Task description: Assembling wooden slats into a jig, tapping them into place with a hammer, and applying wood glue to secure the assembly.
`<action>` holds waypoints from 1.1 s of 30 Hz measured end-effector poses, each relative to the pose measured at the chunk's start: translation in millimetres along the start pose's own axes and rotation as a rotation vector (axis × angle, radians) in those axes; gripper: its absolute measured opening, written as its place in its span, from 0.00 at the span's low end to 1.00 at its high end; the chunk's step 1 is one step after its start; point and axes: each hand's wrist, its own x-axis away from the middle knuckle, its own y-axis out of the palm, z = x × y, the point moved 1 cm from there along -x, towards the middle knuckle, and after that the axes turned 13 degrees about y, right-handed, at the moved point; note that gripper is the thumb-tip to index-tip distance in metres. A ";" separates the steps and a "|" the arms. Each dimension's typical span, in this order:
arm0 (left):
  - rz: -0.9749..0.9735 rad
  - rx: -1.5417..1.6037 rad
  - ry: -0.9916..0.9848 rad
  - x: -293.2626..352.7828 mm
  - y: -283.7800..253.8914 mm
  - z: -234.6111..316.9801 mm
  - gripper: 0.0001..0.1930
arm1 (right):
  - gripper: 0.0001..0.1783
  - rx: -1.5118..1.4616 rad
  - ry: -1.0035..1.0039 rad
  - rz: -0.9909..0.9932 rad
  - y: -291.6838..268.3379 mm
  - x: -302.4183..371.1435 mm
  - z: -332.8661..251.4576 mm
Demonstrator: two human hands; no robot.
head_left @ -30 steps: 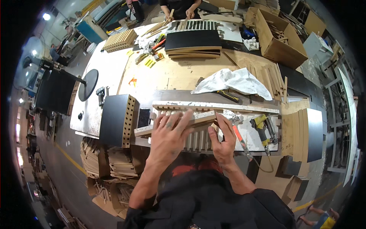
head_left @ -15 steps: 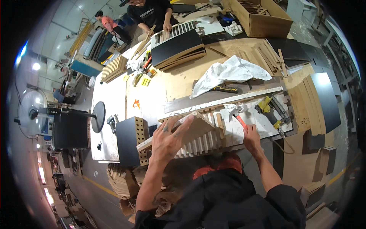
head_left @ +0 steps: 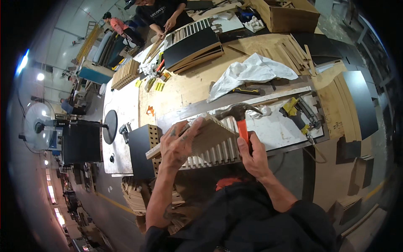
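My right hand grips a claw hammer by its orange and black handle. The dark hammer head is at the far right end of a tilted wooden panel; whether it touches I cannot tell. My left hand is closed over that panel's left part and holds it at a slant. Under the panel shows a row of pale slats with gaps between them, at the near edge of the worktable. Left of my left hand stands a black-faced block with square holes along its side.
A yellow and black nail gun with a hose lies to the right. Beyond are a white cloth, a yellow-handled tool and black panels. Another person works across the table. A cardboard box stands far right.
My right hand has brought the hammer left and up to the tilted panel's end. My left hand still holds the panel, shifted slightly left in view.
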 end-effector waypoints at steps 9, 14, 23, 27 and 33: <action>-0.007 0.077 -0.016 2.6 -10.3 1.5 0.25 | 0.15 0.169 -0.131 0.063 6.4 0.3 -15.8; -0.211 0.042 0.009 2.4 -22.3 1.2 0.33 | 0.15 0.398 -0.111 0.244 -27.8 -22.8 58.1; 0.083 0.309 -0.151 57.1 -84.2 -36.5 0.31 | 0.20 1.254 -0.164 0.514 -99.6 -85.6 173.8; 0.548 0.463 -0.416 123.4 -125.0 -74.9 0.22 | 0.31 0.511 -0.067 0.088 19.7 -86.8 120.7; 1.032 0.596 -1.133 291.8 -87.4 -145.9 0.25 | 0.23 0.142 0.068 -0.302 229.0 -73.4 -20.9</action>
